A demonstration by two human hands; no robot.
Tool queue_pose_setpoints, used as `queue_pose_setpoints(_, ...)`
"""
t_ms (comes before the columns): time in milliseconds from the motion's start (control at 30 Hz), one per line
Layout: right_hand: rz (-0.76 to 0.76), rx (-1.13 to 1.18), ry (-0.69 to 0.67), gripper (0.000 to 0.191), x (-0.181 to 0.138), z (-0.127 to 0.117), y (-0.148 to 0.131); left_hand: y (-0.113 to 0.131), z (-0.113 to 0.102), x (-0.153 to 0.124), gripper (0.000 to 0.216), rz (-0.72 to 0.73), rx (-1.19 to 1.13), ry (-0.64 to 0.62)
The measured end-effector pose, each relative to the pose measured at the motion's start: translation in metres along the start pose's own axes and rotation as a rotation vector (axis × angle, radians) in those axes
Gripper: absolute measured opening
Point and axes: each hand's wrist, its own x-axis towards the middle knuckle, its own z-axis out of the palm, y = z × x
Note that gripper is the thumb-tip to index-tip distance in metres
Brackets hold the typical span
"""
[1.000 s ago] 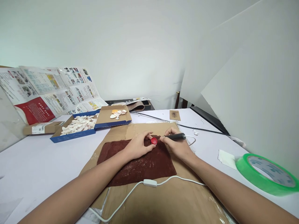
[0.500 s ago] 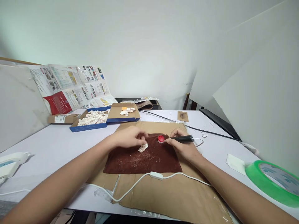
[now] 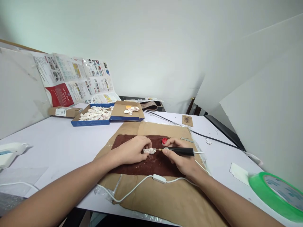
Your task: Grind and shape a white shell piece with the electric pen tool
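Between the thumb and fingers of my left hand (image 3: 136,149) is a whitish shell piece (image 3: 150,151), pinched just above a dark red cloth (image 3: 139,168). My right hand (image 3: 178,157) grips a black rotary tool (image 3: 183,151) like a pen. The tool's thin metal tip points left and meets, or almost meets, the shell's right end; I cannot tell which. Just beyond the tool lies a small red cap (image 3: 164,141), close to my right fingertips. Pale dust specks dot the cloth.
A blue-edged box (image 3: 91,123) full of whitish shells stands back left, its brown lid (image 3: 118,110) holding several more. Cardboard (image 3: 151,195) lies under the cloth. A white cord with an inline switch (image 3: 159,179) crosses in front. Green tape (image 3: 265,195) is at right.
My left hand has taken up the shell from the cloth and turned it lengthwise. My right hand has brought the tool left and lower, its tip to the shell. The view has shifted slightly.
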Motion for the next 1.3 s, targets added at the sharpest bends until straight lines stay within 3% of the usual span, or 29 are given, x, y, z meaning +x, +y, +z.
queue_pose_setpoints(300, -0.236, -0.200, -0.042, 0.014, -0.001, 0.004, 0.011, -0.005, 0.000, 0.000, 0.024, 0.046, -0.048, -0.067)
queue_pose_setpoints(533, -0.247, -0.239, -0.025, 0.013, -0.003, 0.008, 0.014, 0.005, -0.004, -0.001, 0.021, 0.012, -0.018, -0.076)
queue_pose_setpoints(833, -0.257, -0.261, -0.036, 0.012, -0.003, 0.010, 0.010, 0.000, -0.001, -0.001, 0.022, 0.020, -0.010, -0.085)
queue_pose_setpoints(1300, -0.507, -0.389, -0.014, 0.006, -0.004, 0.008, 0.013, 0.006, 0.003, -0.002, 0.016, 0.077, 0.041, -0.014)
